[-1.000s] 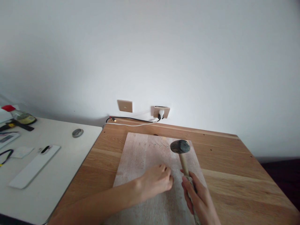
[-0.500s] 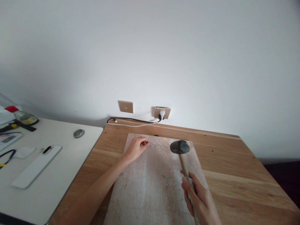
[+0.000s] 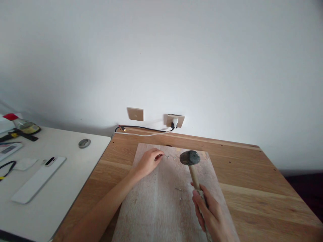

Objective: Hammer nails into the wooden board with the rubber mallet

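My right hand (image 3: 210, 211) is wrapped round the handle of a rubber mallet (image 3: 189, 158). The mallet's dark head is raised over the far right part of a pale wooden board (image 3: 156, 201). At the board's far left, my left hand (image 3: 149, 162) is closed in a pinch; whatever its fingertips hold is too small to make out. Just right of those fingertips, several small nails (image 3: 173, 157) form a short row near the far edge. Loose nails (image 3: 180, 193) lie on the middle of the board, left of my right hand.
The board lies on a wooden table (image 3: 252, 195) against a white wall. Behind it run cables (image 3: 146, 134) to a socket with a plug (image 3: 175, 122). On a white table (image 3: 73, 174) at left are a phone (image 3: 37, 181), a grey tape roll (image 3: 84, 143) and a red-capped bottle (image 3: 27, 127).
My left hand has shifted slightly right, closer to the row of nails. The mallet and my right hand have moved a little to the left.
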Demonstrator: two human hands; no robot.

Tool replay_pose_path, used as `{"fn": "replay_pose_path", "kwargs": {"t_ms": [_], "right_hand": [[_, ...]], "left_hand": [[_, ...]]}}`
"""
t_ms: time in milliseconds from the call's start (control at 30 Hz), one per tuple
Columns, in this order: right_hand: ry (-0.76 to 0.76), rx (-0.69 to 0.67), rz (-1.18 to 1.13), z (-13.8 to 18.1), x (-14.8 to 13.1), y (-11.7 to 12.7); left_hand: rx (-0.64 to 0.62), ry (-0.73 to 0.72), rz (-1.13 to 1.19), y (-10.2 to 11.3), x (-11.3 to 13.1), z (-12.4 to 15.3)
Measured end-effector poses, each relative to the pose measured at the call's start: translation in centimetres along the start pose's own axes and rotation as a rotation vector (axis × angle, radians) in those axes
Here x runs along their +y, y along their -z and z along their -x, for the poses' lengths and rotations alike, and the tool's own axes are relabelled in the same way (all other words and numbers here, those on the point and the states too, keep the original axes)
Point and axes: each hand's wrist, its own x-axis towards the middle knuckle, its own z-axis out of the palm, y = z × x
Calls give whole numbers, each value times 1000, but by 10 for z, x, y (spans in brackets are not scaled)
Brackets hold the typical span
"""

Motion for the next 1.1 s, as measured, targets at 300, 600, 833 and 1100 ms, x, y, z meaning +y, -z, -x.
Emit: {"fn": "replay_pose_path", "kwargs": {"t_ms": [300, 600, 833, 1100], "right_hand": [[24, -200, 50, -25, 1, -20], [108, -252, 143, -28, -7, -37], [106, -243, 163, -26, -8, -39], [82, -255, 115, -29, -5, -28]], "left_hand": [[-27, 27, 43, 0, 1, -5], [-6, 92, 81, 1, 6, -4], [1, 112, 85, -1, 4, -5], [10, 120, 67, 8, 12, -2]]}}
